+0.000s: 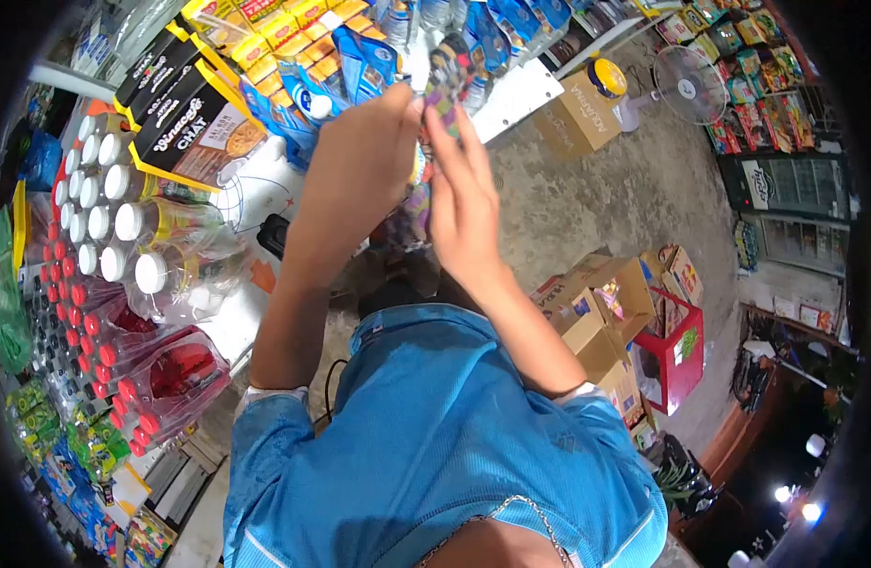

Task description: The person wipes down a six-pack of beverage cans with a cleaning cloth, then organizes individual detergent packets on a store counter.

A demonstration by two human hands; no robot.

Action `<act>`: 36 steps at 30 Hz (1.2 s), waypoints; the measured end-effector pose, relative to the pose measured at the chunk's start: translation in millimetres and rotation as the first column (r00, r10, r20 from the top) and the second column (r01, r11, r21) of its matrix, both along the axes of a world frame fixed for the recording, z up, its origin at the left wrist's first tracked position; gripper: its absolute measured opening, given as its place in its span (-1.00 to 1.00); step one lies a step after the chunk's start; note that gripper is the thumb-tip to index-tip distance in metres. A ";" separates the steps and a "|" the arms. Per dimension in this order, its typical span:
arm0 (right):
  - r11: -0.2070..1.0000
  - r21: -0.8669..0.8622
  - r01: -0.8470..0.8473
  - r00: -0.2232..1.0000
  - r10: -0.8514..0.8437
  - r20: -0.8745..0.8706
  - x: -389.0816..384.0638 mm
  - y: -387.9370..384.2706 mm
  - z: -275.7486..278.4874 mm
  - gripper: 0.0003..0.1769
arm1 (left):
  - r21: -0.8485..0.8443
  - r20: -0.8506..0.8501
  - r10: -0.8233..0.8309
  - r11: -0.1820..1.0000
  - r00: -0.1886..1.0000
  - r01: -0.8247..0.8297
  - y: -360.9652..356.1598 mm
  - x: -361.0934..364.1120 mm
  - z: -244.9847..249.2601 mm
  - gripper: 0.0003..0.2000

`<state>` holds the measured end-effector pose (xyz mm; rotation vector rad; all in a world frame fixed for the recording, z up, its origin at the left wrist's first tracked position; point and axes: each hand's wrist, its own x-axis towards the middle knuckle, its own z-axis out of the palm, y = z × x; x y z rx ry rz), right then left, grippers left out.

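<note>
Both arms reach up the middle of the head view. My left hand (374, 147) is closed at the upper part of a long strip of colourful packets (417, 210), its fingertips hidden behind the hand. On the strip's right side, my right hand (464, 194) has its fingers stretched along the packets, touching them. The strip runs from above my hands down between them, and its details are blurred. Just beyond my hands lie blue packets (364, 68) on the display.
Black Vinacafe boxes (194, 128) and white-capped bottles (151, 273) stand left, with red-capped bottles (137, 390) below. An open cardboard box (587, 331) and a red crate (677, 364) sit on the floor right. A fan (686, 88) and an Aquafina box (579, 114) are upper right.
</note>
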<state>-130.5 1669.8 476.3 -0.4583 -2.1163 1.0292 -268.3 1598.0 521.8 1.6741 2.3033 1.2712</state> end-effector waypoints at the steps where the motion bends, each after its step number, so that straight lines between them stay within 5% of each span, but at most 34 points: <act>1: 1.000 -0.030 0.000 0.999 0.001 0.036 2.5 3.5 -25.6 -0.38 | -0.054 0.061 0.030 0.998 0.998 -0.027 -1.4 -2.0 1.3 -0.77; 4: 0.994 -0.100 0.036 0.984 -0.018 0.175 21.5 14.6 -77.5 -0.37 | -0.092 0.169 0.075 0.994 0.983 -0.059 -0.2 -0.5 0.0 -0.77; 6: 0.985 -0.152 0.085 0.961 -0.041 0.272 19.9 12.1 -65.8 -0.37 | 0.204 -0.087 -0.031 0.978 0.996 0.048 5.1 1.0 -10.3 -0.78; 7: 0.993 -0.103 0.057 0.977 -0.034 0.208 20.0 12.5 -57.4 -0.37 | 0.205 -0.088 -0.036 0.977 0.996 0.053 2.9 1.1 -11.6 -0.78; 9: 1.000 0.000 0.021 0.993 -0.021 0.113 13.6 6.4 -11.4 -0.38 | -0.029 0.110 0.021 0.999 0.994 -0.017 -1.3 6.7 3.4 -0.79; 12: 1.000 0.012 0.001 0.998 -0.002 0.063 6.4 -4.2 -18.7 -0.32 | -0.108 0.188 0.046 0.994 0.981 -0.026 -9.5 -4.8 2.0 -0.75; 16: 0.999 0.031 -0.026 0.993 0.022 0.119 16.4 0.6 -75.7 -0.31 | -0.071 0.178 0.059 0.996 0.982 -0.047 -11.1 -5.5 2.9 -0.77; 20: 0.996 -0.061 0.062 0.982 -0.050 0.182 12.3 -6.4 -34.4 -0.28 | -0.043 0.149 0.038 0.999 0.988 -0.032 -4.3 -1.3 4.8 -0.79; 22: 0.989 0.135 0.066 0.993 -0.078 0.090 9.7 -11.9 -28.3 -0.28 | -0.053 0.109 0.024 0.998 0.994 -0.018 -5.5 -2.9 8.9 -0.80; 23: 0.991 -0.135 -0.023 0.994 0.037 0.104 14.3 -13.0 -34.4 -0.27 | -0.055 0.060 0.009 0.998 0.998 -0.006 -5.3 -5.7 11.4 -0.81; 24: 0.991 -0.131 -0.021 0.994 0.035 0.103 18.6 -8.1 -46.3 -0.27 | -0.051 0.058 0.007 0.999 0.998 -0.004 -5.7 -8.7 12.1 -0.81; 26: 0.988 0.150 0.044 0.959 -0.084 0.272 28.8 10.3 -72.4 -0.28 | -0.052 0.075 -0.084 0.995 0.994 0.088 -7.4 -15.5 13.6 -0.83; 28: 0.979 -0.188 0.072 0.969 -0.024 0.247 42.9 22.8 -68.5 -0.39 | -0.065 0.002 -0.084 0.994 0.996 0.084 -7.9 -12.6 19.0 -0.86; 30: 0.968 -0.219 0.121 0.977 -0.078 0.196 53.9 36.8 -65.9 -0.45 | 0.041 -0.102 -0.096 0.994 0.990 0.100 -5.3 -8.6 20.3 -0.88; 32: 0.978 -0.010 0.206 0.969 -0.203 0.143 59.0 48.6 -59.0 -0.48 | 0.023 -0.096 -0.066 0.997 0.993 0.069 -2.9 -8.0 29.8 -0.89; 36: 0.958 -0.266 0.110 0.994 -0.108 0.024 42.6 33.4 0.0 -0.50 | -0.008 -0.322 -0.178 0.983 0.930 0.185 4.5 -14.2 32.5 -0.88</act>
